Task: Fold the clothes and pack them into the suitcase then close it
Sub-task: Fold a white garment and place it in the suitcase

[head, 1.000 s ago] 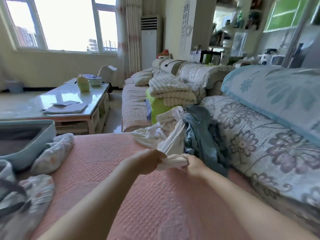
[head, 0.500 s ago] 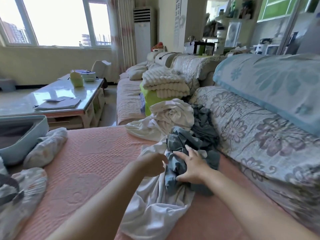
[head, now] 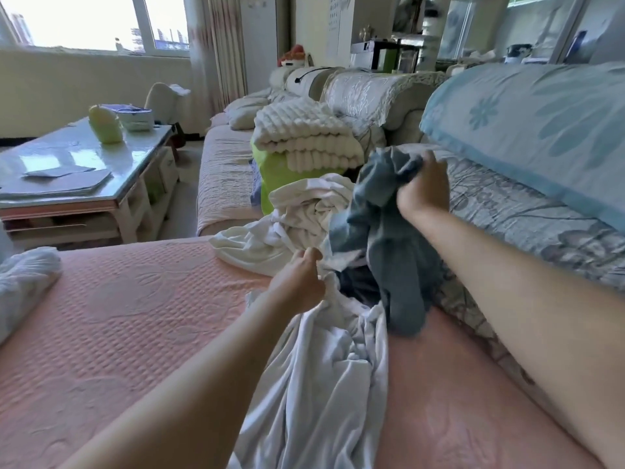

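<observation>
A pink quilted sofa seat fills the lower part of the view, with a floral backrest along its right edge and a pale blue flowered pillow on top of that. A glass-topped coffee table stands off the seat's far left corner.

A white garment lies crumpled down the middle of the seat, running from the near edge towards the backrest. Beyond it a grey-blue garment hangs partly lifted, its lower end resting on the seat beside the backrest. A second white heap sits at the seat's far edge, in front of a folded cream blanket. A patterned piece of clothing lies at the left edge.

Both forearms reach forward. The right hand is raised close to the backrest, its fingers fisted around a bunch of the grey-blue garment. The left hand is lower, knuckles up, fingers curled and pinching gathered cloth of the white garment.

A wall chart carries print too blurred to read.
</observation>
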`<control>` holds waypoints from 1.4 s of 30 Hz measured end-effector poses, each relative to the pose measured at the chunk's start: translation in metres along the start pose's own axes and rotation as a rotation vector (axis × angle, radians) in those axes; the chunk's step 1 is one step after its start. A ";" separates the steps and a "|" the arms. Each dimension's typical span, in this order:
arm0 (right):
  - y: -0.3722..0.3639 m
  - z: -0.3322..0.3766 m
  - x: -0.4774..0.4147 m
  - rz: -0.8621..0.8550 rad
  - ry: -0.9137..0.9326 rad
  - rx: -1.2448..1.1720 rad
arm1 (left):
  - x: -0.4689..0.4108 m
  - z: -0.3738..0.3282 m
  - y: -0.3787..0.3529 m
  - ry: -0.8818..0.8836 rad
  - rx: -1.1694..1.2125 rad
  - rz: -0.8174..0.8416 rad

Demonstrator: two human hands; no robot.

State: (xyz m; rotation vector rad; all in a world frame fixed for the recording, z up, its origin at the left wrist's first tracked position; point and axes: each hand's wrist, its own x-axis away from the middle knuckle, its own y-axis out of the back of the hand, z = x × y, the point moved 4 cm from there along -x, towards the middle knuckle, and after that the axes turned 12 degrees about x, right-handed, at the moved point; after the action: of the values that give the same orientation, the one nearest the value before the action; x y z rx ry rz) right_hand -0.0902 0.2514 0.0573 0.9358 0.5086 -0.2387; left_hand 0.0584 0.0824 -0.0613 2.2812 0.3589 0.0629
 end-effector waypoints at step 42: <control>-0.016 0.066 0.391 1.103 0.519 0.377 | 0.288 0.095 0.056 0.005 -0.217 0.064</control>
State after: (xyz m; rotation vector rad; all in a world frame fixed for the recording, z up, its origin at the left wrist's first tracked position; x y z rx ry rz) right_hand 0.2588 0.1965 -0.1231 1.5244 0.3518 0.9567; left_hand 0.3629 0.0579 -0.1043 2.0773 0.2683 0.1342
